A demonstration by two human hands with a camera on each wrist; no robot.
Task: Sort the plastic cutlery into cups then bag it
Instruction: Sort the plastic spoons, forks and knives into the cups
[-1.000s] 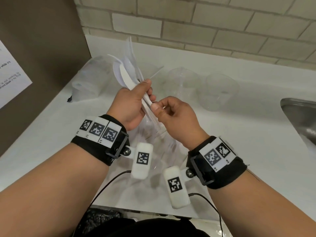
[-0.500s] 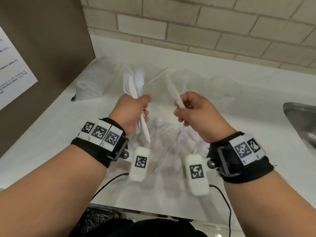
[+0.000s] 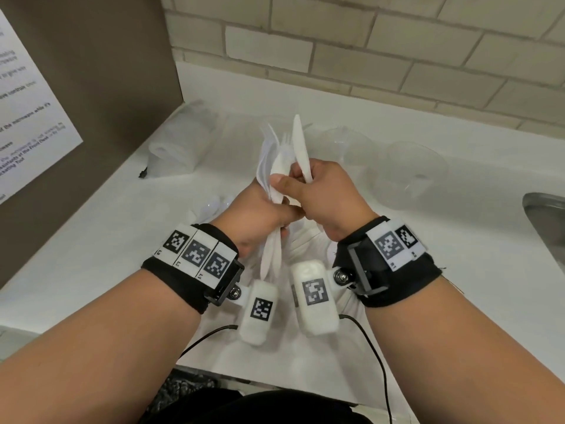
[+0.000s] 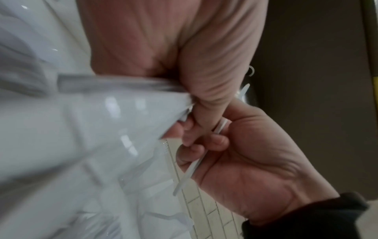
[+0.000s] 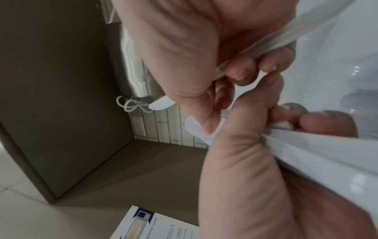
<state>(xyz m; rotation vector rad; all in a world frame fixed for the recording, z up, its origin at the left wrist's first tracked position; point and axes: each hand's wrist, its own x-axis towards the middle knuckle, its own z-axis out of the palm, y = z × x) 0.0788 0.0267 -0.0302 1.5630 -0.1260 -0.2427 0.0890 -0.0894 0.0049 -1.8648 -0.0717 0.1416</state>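
My left hand [image 3: 260, 209] grips a bundle of white plastic cutlery [image 3: 272, 166] upright over the counter. My right hand [image 3: 321, 191] is pressed against it, holding a white knife [image 3: 301, 148] that points up, with its thumb on the bundle. In the left wrist view the right hand [image 4: 245, 153] has its fingers curled round the thin knife [image 4: 192, 166]. In the right wrist view the left hand [image 5: 245, 177] clamps the bundle [image 5: 306, 153]. Two clear cups [image 3: 357, 148] [image 3: 415, 169] stand at the back right. A clear bag [image 3: 308, 240] lies under the hands, mostly hidden.
Loose white cutlery [image 3: 214, 206] lies on the white counter [image 3: 107, 255] left of my hands. A roll of clear bags [image 3: 174, 154] lies at the back left by a brown panel [image 3: 107, 87] with a paper sign [image 3: 30, 117]. A steel sink [image 3: 547, 221] opens at the right edge.
My right hand swung out right toward the cups with a piece, then came back to the bundle. It now holds a knife upright against the bundle. The left hand stayed put.
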